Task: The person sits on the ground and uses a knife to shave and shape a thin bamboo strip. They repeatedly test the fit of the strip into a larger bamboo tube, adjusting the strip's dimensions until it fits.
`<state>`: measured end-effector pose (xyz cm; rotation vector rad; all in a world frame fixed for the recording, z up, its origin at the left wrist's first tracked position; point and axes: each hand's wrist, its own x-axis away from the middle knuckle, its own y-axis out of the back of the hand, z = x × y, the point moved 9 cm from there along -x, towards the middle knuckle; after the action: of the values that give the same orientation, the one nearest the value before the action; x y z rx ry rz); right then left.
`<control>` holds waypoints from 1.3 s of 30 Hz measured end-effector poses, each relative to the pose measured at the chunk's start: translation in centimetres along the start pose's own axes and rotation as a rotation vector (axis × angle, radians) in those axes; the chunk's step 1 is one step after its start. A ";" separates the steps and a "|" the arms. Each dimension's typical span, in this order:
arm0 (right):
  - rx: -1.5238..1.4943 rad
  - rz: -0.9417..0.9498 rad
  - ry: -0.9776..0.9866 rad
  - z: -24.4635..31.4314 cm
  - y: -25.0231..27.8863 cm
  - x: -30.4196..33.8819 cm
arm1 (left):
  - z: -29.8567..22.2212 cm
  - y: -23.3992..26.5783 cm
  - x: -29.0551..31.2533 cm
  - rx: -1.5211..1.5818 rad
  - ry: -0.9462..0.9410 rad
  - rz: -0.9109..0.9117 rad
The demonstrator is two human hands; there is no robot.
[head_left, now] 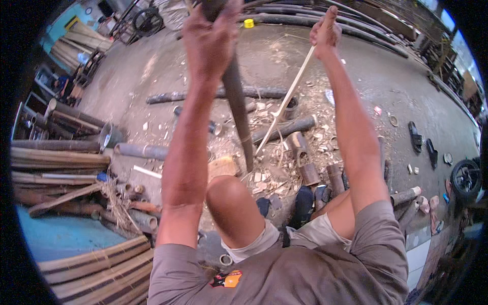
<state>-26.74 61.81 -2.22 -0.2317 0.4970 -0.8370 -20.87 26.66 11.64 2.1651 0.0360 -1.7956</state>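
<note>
My left hand (210, 48) is closed round the upper part of a dark bamboo pole (235, 99), raised far out in front of me. The pole slants down to the litter by my knee. On the right, my right hand (326, 36) is closed round the top of a long, pale bamboo strip (296, 84), its thumb pointing up. The strip runs down and leftward, with a small splinter sticking out midway. Pole and strip come close together at their lower ends; whether they are joined, I cannot tell.
Wood chips and cut bamboo tubes (305, 162) litter the floor before my legs. A dark pole (168, 96) lies across beyond. Bundled bamboo (61, 162) is stacked at left, long poles (284, 19) lie at the back, and sandals (415, 136) and a wheel (465, 178) are at right.
</note>
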 end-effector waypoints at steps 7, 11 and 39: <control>-0.158 0.056 0.017 6.6 -1.0 4.8 | -2.5 5.4 4.5 0.315 0.539 -0.162; -0.259 0.229 0.193 16.5 -0.8 5.9 | 0.8 10.3 4.8 0.381 0.556 -0.236; -0.103 0.143 0.037 12.9 8.7 16.8 | 0.4 16.2 31.9 -0.398 0.405 1.091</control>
<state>-5.01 54.84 0.01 -0.2722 0.5850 -0.6781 -10.98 5.27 -15.30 1.6627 -0.5337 -0.6595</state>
